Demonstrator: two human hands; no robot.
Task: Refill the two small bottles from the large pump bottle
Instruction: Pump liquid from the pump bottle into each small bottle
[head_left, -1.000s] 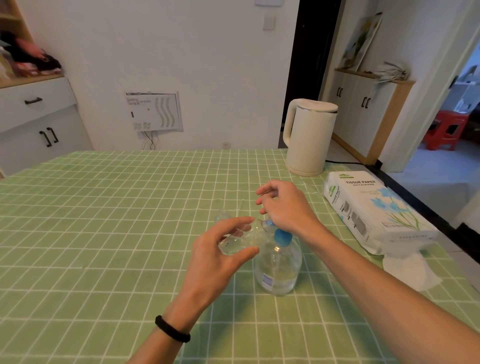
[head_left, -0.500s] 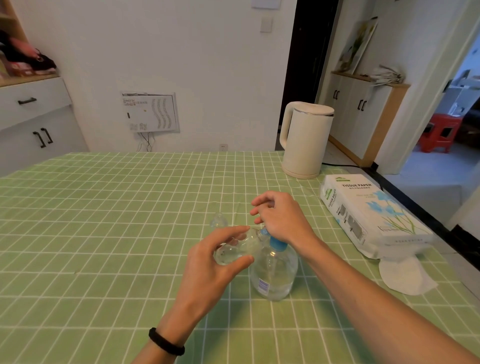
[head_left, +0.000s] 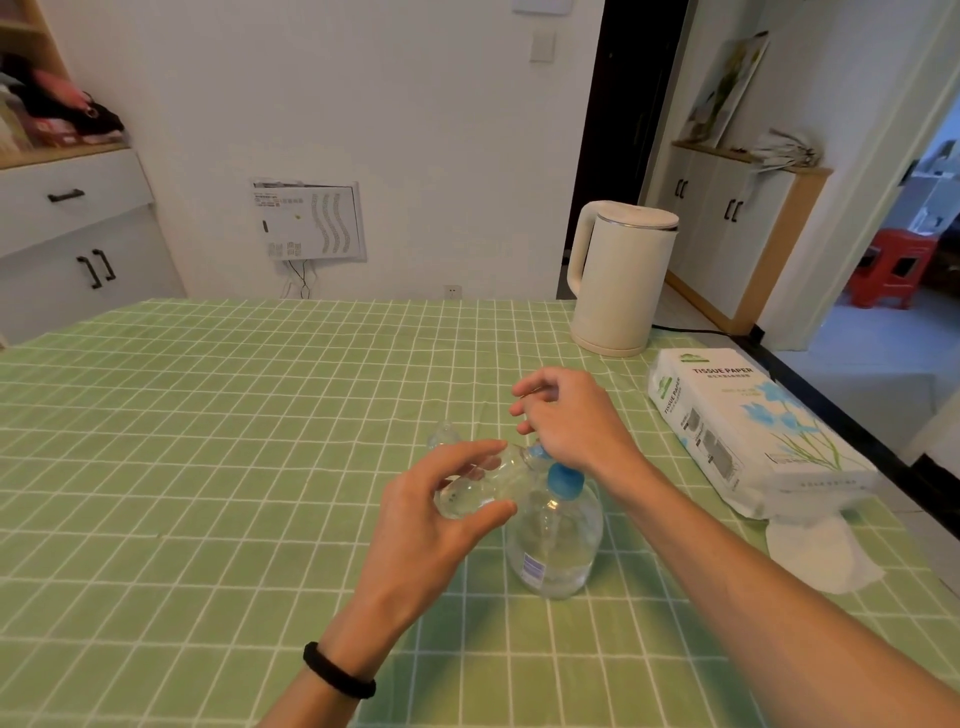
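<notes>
The large clear pump bottle (head_left: 556, 545) with a blue pump head stands on the green checked tablecloth (head_left: 208, 467), partly filled with clear liquid. My left hand (head_left: 431, 525) grips a small clear bottle (head_left: 478, 486), tilted on its side with its mouth against the blue nozzle. My right hand (head_left: 571, 421) rests on top of the pump head, palm down, fingers loosely curled. A second small clear bottle (head_left: 442, 434) stands just behind my left hand, mostly hidden.
A cream electric kettle (head_left: 618, 286) stands at the table's back right, its cord running off the edge. A white tissue paper pack (head_left: 737, 431) lies to the right, with a loose tissue (head_left: 815, 553) in front of it. White cabinets stand at left and right.
Both hands and the bottles hold nearly the same pose. My right hand's fingers have lifted and spread a little above the pump head.
</notes>
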